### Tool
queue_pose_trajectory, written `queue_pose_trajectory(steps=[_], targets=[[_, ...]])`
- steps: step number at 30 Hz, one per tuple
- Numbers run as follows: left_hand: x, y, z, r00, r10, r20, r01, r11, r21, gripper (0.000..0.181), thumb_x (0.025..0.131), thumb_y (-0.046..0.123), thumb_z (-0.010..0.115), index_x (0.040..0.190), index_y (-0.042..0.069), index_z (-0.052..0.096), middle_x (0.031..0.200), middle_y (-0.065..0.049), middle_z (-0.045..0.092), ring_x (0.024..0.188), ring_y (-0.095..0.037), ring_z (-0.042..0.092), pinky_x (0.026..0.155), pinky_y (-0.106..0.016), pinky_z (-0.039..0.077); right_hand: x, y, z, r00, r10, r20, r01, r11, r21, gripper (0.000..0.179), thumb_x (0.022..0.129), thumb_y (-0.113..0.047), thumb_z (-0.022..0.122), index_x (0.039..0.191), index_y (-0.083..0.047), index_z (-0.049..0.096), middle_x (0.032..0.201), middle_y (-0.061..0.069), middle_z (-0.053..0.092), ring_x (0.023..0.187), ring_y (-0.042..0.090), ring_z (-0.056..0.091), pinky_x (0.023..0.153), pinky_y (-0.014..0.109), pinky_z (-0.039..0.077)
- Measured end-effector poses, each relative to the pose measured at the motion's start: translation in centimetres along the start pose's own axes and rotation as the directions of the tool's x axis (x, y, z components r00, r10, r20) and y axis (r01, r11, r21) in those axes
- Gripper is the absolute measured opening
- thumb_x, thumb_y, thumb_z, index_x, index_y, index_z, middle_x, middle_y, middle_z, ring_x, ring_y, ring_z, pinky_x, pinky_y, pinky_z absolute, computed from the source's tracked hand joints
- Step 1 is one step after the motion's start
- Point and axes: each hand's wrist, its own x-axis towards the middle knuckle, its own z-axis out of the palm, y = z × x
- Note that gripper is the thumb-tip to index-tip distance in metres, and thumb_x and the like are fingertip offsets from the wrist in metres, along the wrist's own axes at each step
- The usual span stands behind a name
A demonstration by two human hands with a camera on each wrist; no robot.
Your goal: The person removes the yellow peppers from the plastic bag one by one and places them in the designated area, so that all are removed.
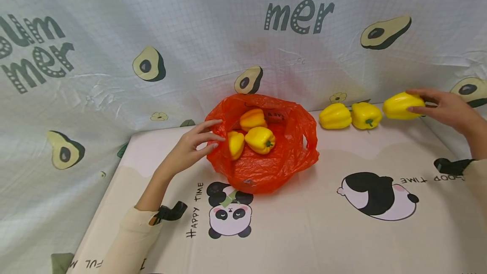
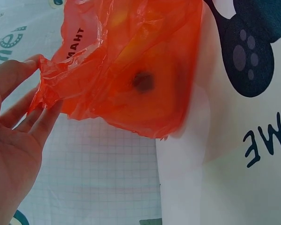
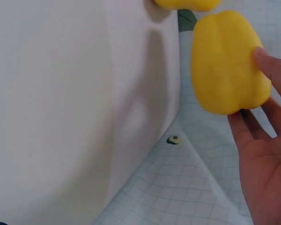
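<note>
A red plastic bag (image 1: 262,176) stands open on the table, with several yellow bell peppers inside, among them one (image 1: 260,140) whose green stem shows. At the bag's left rim, my left hand (image 1: 186,147) pinches the thin plastic between thumb and fingers; the left wrist view shows the bag's gathered edge (image 2: 51,86). Off to the right, my right hand (image 1: 445,107) grips a yellow bell pepper (image 1: 399,106) by its end. That pepper (image 3: 227,65) is held above the surface in the right wrist view.
Two more yellow bell peppers, one on its side (image 1: 335,116) and one with its stem toward me (image 1: 366,116), lie by the table's back edge, right of the bag. A white curtain (image 1: 205,33) printed with avocados hangs behind the panda-printed table cover (image 1: 300,227).
</note>
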Motion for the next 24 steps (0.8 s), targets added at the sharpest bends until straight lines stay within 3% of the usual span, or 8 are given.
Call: queue_pose_trajectory(steps=[15,24], targets=[[-0.1,0.1,0.2,1.000,0.000,0.007,0.000,1.000,-0.001,0.022,0.096,0.004,0.068,0.116,0.007,0.076,0.151,-0.010,0.050,0.140,-0.032,0.045,0.102,-0.046,0.052,0.7,0.8,1.4,0.999,0.003,0.054,-0.005,0.999,0.036,0.076,0.105,-0.044,0.053,0.156,0.004,0.026,0.156,0.041,0.018,0.134,0.062,0.021,0.111,0.077,0.017],[-0.1,-0.3,0.2,1.000,0.003,0.002,-0.003,1.000,0.008,0.022,0.096,0.004,0.068,0.116,0.009,0.076,0.151,-0.008,0.050,0.140,-0.030,0.045,0.103,-0.046,0.052,1.2,1.0,2.0,0.994,-0.024,0.107,0.014,0.995,0.097,0.072,0.106,-0.036,0.054,0.157,0.005,0.023,0.159,0.040,0.011,0.137,0.060,0.016,0.115,0.074,0.011]])
